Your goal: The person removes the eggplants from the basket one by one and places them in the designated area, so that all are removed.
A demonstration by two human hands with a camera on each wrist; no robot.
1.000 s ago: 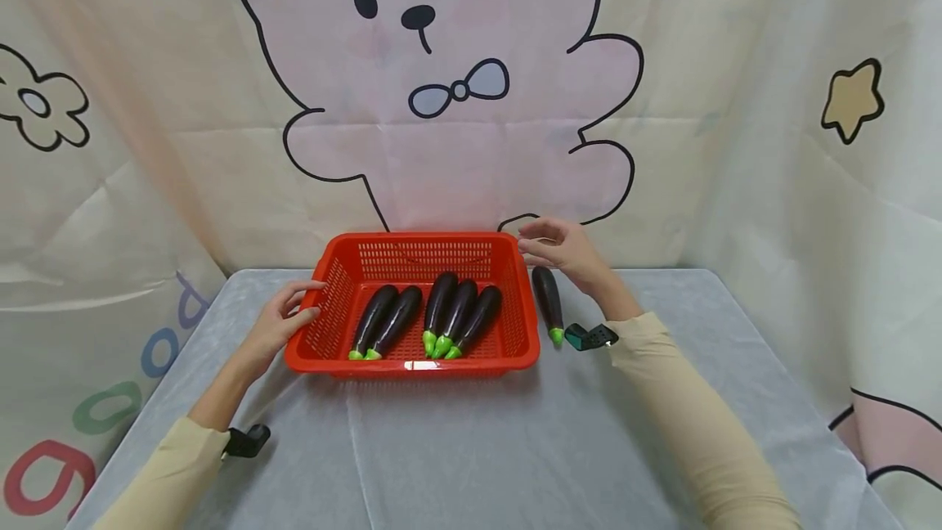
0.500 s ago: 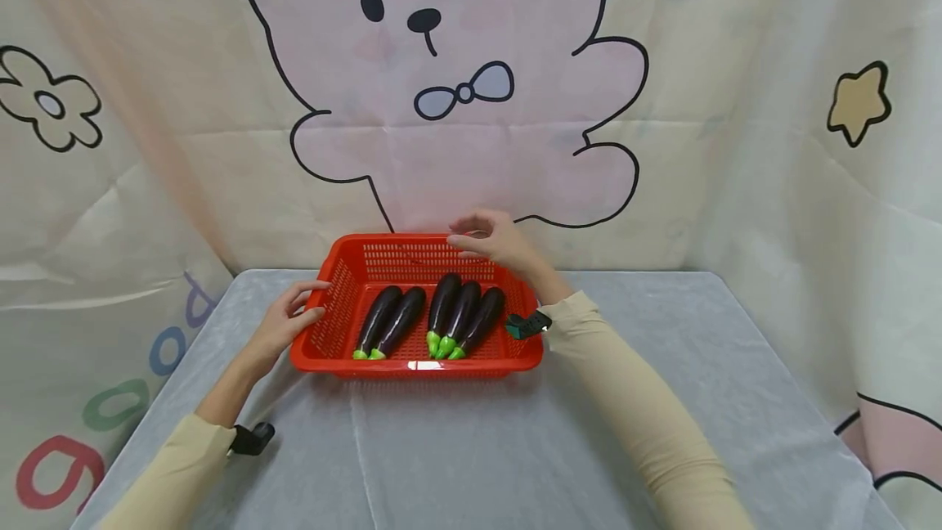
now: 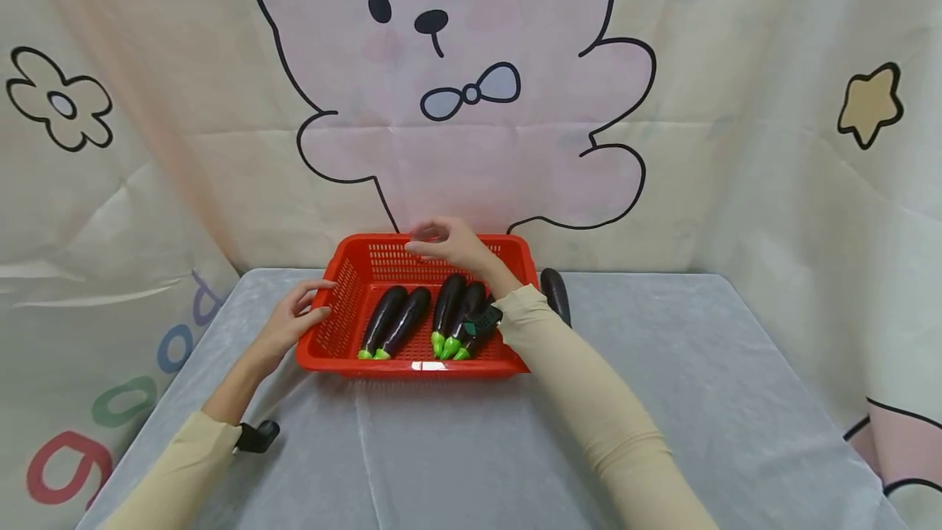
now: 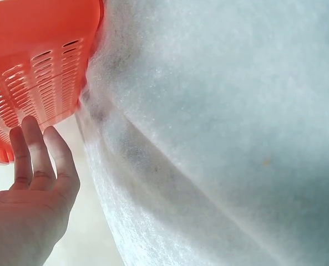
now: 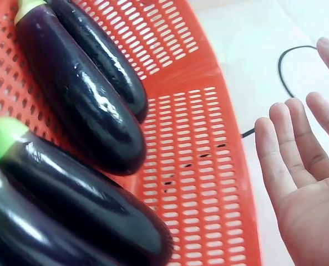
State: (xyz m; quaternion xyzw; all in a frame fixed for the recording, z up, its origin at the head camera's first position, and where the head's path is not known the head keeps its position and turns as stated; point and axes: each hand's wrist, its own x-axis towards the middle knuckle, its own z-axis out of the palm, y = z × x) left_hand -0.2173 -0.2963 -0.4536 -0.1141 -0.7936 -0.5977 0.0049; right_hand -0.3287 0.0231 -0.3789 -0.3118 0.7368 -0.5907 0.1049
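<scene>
A red plastic basket [image 3: 368, 366] stands on the table with several dark eggplants inside. Two eggplants [image 3: 386, 321] lie side by side at its left. Three more eggplants [image 3: 446, 305] lie to their right, partly behind my right wrist. My left hand [image 3: 280, 334] is at the basket's left end, fingers extended by the rim and side wall; the left wrist view cannot settle whether they touch. Over the basket's far rim is my right hand [image 3: 459, 248], fingers loosely extended and holding nothing. Another eggplant [image 3: 557, 294] lies outside, right of the basket, its lower end hidden by my sleeve.
A grey cloth covers the table [image 3: 441, 448]. Directly behind it hangs a printed curtain [image 3: 684, 145] with a cartoon bear, and curtains flank both sides. A thin black curved line [image 5: 281, 69] shows beyond the basket in the right wrist view.
My right hand has moved left, from beside the basket's right end to above its far rim. The left hand stays at the left end. The eggplants keep their places.
</scene>
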